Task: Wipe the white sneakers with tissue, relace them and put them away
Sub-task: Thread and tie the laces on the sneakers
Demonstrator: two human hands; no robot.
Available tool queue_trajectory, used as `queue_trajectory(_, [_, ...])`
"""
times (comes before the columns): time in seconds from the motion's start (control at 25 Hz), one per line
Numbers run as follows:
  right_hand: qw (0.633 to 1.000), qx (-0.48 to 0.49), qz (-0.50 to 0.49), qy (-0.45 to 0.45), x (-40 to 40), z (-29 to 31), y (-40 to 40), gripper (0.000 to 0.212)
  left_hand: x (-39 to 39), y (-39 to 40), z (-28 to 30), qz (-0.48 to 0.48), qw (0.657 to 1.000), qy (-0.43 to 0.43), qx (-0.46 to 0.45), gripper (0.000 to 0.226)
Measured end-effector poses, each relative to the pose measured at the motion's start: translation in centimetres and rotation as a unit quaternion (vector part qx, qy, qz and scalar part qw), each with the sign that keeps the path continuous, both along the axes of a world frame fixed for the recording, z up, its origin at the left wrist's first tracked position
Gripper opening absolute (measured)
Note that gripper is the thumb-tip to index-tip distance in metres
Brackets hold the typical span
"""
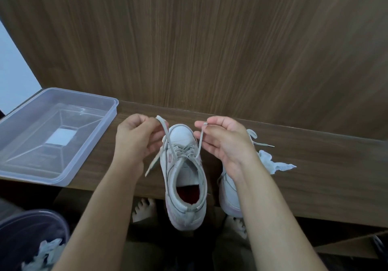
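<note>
Relacing step in progress, judged from the lace ends held up and the eyelets partly threaded. Standing on the bench (315,165): near sneaker (184,178), toe pointing away from the body, heel overhanging the front edge, long axis running straight out between the two forearms. Gripping the left lace end (162,132): left hand (137,138), fingers (156,121) curled and pinching the lace near its upper bend, loose tail hanging down past the wrist. Gripping the right lace end (201,140): right hand (225,142), thumb and forefinger pinching the tip just above the toe cap. Both lace ends rising from the eyelets toward the fingers, so the shoe lying below and between the hands, about equally near to each.

Lying just right of the first: second sneaker (228,195), largely hidden behind the right wrist, with its own loose lace (258,140) trailing on the bench beyond the hand.

Count: two sneakers; two hands; one crumpled tissue (275,163) on the bench to the right; one clear plastic box (84,144) at the left, open and sitting well apart from the shoes; one dark bin (33,228) at lower left holding used tissues.

Coming move probably turning on crossing the two ends over the tongue.
</note>
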State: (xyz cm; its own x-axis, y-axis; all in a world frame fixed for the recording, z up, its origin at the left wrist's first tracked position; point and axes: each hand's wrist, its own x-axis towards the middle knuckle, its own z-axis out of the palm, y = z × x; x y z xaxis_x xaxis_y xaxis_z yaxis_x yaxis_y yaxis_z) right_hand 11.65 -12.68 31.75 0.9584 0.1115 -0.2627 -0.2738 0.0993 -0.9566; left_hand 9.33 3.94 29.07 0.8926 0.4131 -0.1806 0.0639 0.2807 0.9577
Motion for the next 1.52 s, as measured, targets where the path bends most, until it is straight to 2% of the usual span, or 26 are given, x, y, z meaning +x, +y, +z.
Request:
queue_trajectory(0.12, [0.998, -0.053, 0.015, -0.027, -0.4, 0.1, 0.5, 0.015, -0.4, -0.7, 0.2, -0.034, 0.996, -0.078, -0.028, 0.020])
queue_trajectory(0.16, [0.996, -0.074, 0.026, -0.037, -0.5, 0.0, 0.6, 0.016, -0.5, -0.8, 0.1, -0.040, 0.993, -0.109, -0.011, 0.019])
queue_trajectory(0.32, [0.977, -0.156, 0.112, -0.094, -1.0, -0.1, 1.0, 0.019, -0.8, -0.9, 1.6, -0.049, 0.968, -0.213, 0.124, 0.040])
queue_trajectory(0.4, [0.943, -0.238, 0.160, -0.167, -1.4, -0.1, 1.5, 0.018, -1.1, -1.1, 3.2, -0.071, 0.942, -0.240, 0.224, 0.047])
queue_trajectory(0.48, [0.891, -0.336, 0.163, -0.260, -1.9, 0.0, 2.3, 0.012, -1.2, -2.0, 4.4, -0.137, 0.914, -0.239, 0.297, 0.047])
queue_trajectory(0.56, [0.849, -0.383, 0.135, -0.337, -2.1, 0.0, 2.8, 0.008, -1.4, -3.2, 4.4, -0.217, 0.889, -0.235, 0.327, 0.043])
queue_trajectory(0.6, [0.842, -0.391, 0.124, -0.350, -2.2, 0.1, 2.7, 0.017, -1.4, -3.6, 4.1, -0.242, 0.886, -0.243, 0.312, 0.044])
queue_trajectory(0.68, [0.856, -0.372, 0.125, -0.336, -2.0, 0.4, 2.1, 0.024, -1.5, -3.6, 3.5, -0.268, 0.899, -0.270, 0.219, 0.054])
queue_trajectory(0.76, [0.877, -0.336, 0.149, -0.311, -1.8, 0.5, 1.5, 0.020, -1.3, -3.0, 3.0, -0.275, 0.908, -0.273, 0.161, 0.066])
queue_trajectory(0.88, [0.915, -0.254, 0.165, -0.267, -1.9, 0.6, 1.3, 0.020, -0.8, -1.9, 1.8, -0.220, 0.927, -0.214, 0.216, 0.064])
queue_trajectory(1.0, [0.933, -0.195, 0.182, -0.240, -1.7, 1.0, 1.1, 0.025, -0.6, -0.6, -0.1, -0.099, 0.948, -0.128, 0.275, 0.058])
queue_trajectory(1.12, [0.957, -0.128, 0.174, -0.196, -1.5, 1.5, 0.6, 0.025, -0.2, 0.6, -0.6, 0.034, 0.964, -0.008, 0.263, 0.054])
queue_trajectory(1.24, [0.973, -0.089, 0.152, -0.146, -1.4, 1.3, 0.4, 0.024, -0.4, 1.4, -1.3, 0.092, 0.952, 0.134, 0.261, 0.054])
queue_trajectory(1.32, [0.982, -0.052, 0.140, -0.117, -1.2, 1.1, 0.6, 0.023, -0.6, 2.1, -1.7, 0.100, 0.938, 0.149, 0.295, 0.036])
queue_trajectory(1.4, [0.987, -0.027, 0.123, -0.094, -0.9, 1.0, 0.8, 0.021, -0.8, 2.6, -1.1, 0.040, 0.959, 0.102, 0.261, 0.018])
queue_trajectory(1.48, [0.989, -0.026, 0.112, -0.092, -0.7, 1.0, 0.9, 0.019, -1.3, 1.9, 0.0, -0.129, 0.974, 0.027, 0.182, 0.022])
queue_trajectory(1.52, [0.989, -0.030, 0.111, -0.098, -0.6, 1.0, 1.1, 0.019, -1.6, 1.2, 0.4, -0.211, 0.960, -0.007, 0.182, 0.022])
